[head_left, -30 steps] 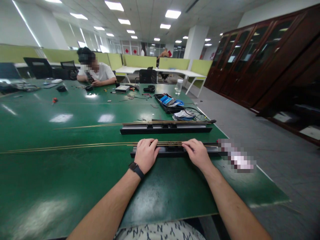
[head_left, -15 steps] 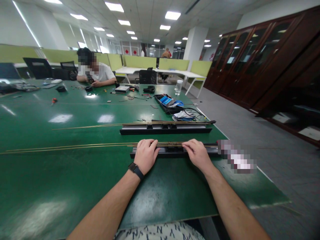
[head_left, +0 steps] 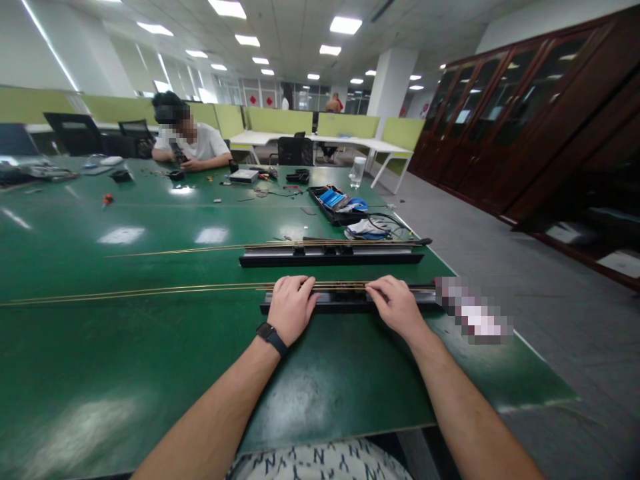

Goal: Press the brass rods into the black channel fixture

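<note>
Long thin brass rods (head_left: 200, 288) lie across a black rail (head_left: 343, 307) and stretch far out to the left over the green table. My left hand (head_left: 291, 307), with a dark watch on the wrist, curls its fingers over the rods at the rail's left part. My right hand (head_left: 396, 304) pinches the rods with thumb and fingertips farther right. Its fingers hide exactly how many rods it grips. Behind, a second black rail (head_left: 330, 259) lies parallel, topped by more brass rods (head_left: 210, 249).
A black tray (head_left: 336, 212) with blue items and a pair of gloves (head_left: 367, 229) lie beyond the rails. A clear cup (head_left: 357, 172) stands near the right edge. A blurred patch (head_left: 473, 310) covers something at the right. Across the table sits a person (head_left: 193, 143).
My right hand has shifted very slightly right along the rods. The left hand keeps its place. The whole view has tilted a little.
</note>
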Action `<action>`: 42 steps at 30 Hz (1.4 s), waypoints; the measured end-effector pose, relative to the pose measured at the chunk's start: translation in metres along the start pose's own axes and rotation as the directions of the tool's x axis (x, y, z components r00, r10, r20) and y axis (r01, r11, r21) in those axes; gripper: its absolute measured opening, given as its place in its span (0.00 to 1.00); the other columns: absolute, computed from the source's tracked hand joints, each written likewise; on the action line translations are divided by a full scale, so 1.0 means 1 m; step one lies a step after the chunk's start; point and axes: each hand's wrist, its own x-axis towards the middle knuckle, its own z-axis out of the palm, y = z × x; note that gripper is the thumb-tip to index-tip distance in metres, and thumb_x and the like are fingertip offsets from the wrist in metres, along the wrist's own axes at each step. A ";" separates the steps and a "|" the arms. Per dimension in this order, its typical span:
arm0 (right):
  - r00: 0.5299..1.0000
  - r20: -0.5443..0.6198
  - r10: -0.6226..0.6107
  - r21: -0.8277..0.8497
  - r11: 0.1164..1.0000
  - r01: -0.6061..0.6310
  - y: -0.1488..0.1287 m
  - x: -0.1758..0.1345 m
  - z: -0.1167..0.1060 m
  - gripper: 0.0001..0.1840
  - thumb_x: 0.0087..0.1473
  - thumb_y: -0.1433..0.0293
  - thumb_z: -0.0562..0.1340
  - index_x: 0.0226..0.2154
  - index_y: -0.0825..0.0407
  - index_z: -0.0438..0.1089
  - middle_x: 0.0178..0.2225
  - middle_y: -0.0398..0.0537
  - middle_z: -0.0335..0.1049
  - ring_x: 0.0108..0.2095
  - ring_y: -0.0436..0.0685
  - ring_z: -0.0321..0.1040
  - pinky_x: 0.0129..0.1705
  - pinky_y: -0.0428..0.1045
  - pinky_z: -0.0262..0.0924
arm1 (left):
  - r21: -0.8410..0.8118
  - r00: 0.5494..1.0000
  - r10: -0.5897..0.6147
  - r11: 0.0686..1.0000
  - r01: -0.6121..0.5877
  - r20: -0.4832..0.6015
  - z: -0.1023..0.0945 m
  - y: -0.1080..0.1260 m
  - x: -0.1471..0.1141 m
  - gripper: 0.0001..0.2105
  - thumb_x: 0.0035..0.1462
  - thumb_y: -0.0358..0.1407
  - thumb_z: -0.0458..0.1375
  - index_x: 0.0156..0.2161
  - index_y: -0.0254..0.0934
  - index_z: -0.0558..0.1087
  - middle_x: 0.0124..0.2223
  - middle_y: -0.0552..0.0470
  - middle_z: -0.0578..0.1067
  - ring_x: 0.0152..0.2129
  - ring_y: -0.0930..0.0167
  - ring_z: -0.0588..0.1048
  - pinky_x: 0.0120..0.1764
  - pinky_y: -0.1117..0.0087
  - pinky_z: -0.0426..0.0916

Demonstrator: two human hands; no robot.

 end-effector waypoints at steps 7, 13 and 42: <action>0.999 -0.037 -0.017 0.012 1.000 0.018 -0.003 0.001 0.002 0.12 0.66 0.61 0.58 0.41 0.46 0.77 0.40 0.48 0.77 0.41 0.58 0.73 0.46 0.55 0.61 | 0.003 1.000 -0.001 1.000 0.001 -0.005 -0.001 0.001 0.000 0.14 0.66 0.39 0.58 0.53 0.38 0.74 0.49 0.44 0.78 0.46 0.61 0.74 0.55 0.55 0.64; 0.998 -0.053 -0.023 0.024 0.999 0.024 -0.002 0.001 0.005 0.11 0.66 0.63 0.59 0.40 0.46 0.77 0.38 0.47 0.77 0.40 0.57 0.73 0.45 0.55 0.60 | 0.003 1.000 -0.008 1.000 0.008 0.001 0.000 0.001 0.000 0.14 0.66 0.40 0.57 0.54 0.38 0.73 0.49 0.44 0.78 0.46 0.61 0.74 0.55 0.55 0.64; 0.997 -0.072 -0.022 0.029 0.999 0.025 -0.004 0.000 0.006 0.11 0.65 0.61 0.60 0.40 0.46 0.77 0.38 0.47 0.77 0.41 0.57 0.73 0.46 0.56 0.62 | -0.001 1.000 -0.012 1.000 0.012 0.007 -0.001 0.002 0.000 0.14 0.66 0.40 0.57 0.54 0.38 0.74 0.49 0.44 0.78 0.46 0.61 0.74 0.54 0.55 0.64</action>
